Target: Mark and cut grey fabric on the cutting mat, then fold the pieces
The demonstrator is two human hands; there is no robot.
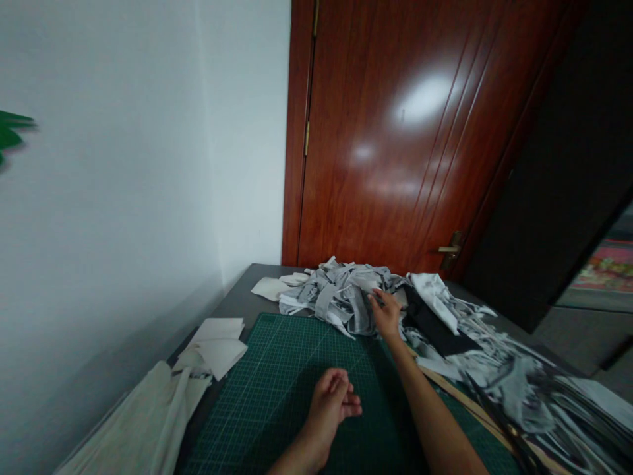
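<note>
My left hand [332, 404] is over the near part of a green cutting mat [281, 369]. Its fingers are curled in and the thumb lies close to them, with nothing visible between them. Stretched further out, my right hand [388, 315] is at the near edge of a heap of grey and white fabric strips [339, 290]. The thumb and forefinger of that hand are apart and point at a pale scrap in the heap. Whether the fingertips touch it, I cannot tell.
Folded cream cloth [215, 346] and a larger pale fabric piece [143, 415] lie left of the mat. To the right are black cloth [435, 323], more tangled strips [524, 389], a wooden ruler-like strip [459, 396] and dark-handled scissors [519, 442]. Behind stands a brown door [376, 165].
</note>
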